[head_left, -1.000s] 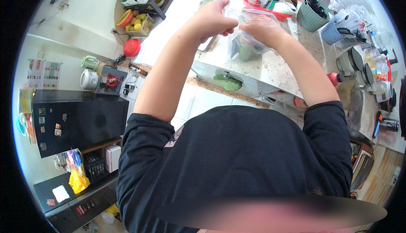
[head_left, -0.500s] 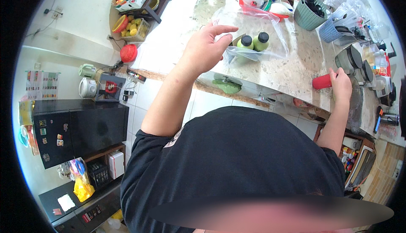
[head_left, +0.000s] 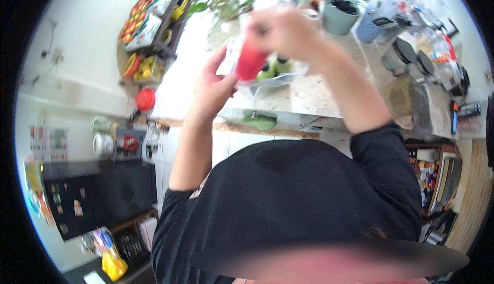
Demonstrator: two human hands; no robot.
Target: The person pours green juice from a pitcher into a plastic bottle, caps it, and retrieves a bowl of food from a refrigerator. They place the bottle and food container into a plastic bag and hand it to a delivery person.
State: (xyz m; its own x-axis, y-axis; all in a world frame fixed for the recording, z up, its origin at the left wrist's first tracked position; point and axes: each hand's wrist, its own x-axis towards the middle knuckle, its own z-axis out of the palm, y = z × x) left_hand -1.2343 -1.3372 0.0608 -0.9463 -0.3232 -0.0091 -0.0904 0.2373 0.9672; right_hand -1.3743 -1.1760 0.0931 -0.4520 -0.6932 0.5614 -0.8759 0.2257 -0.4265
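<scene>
My right hand (head_left: pixel 290 31), smeared by motion, grips a red bottle (head_left: pixel 252 60) by its upper end. Its lower end hangs tilted over a clear plastic bag (head_left: pixel 280 82) on the counter. Two bottles of green liquid (head_left: pixel 282 66) with black caps stand in the bag, partly hidden by my right hand and the red bottle. At the bag's left side is my left hand (head_left: pixel 212 85), open, with fingers and thumb spread close to the red bottle. Whether it touches the bag's edge I cannot make out.
A stone-topped counter (head_left: pixel 324 93) runs across the front. Along its right stand a grey-green basket (head_left: pixel 339 19) of black items, a blue basket (head_left: pixel 369 24) and blender jars (head_left: pixel 399 57). A leafy plant (head_left: pixel 224 1) is at the back. Fruit boxes (head_left: pixel 141 31) sit on the left.
My right hand has carried the red bottle from the counter's right side leftward to above the bag. My left hand stays by the bag's left side. The whole view has shifted.
</scene>
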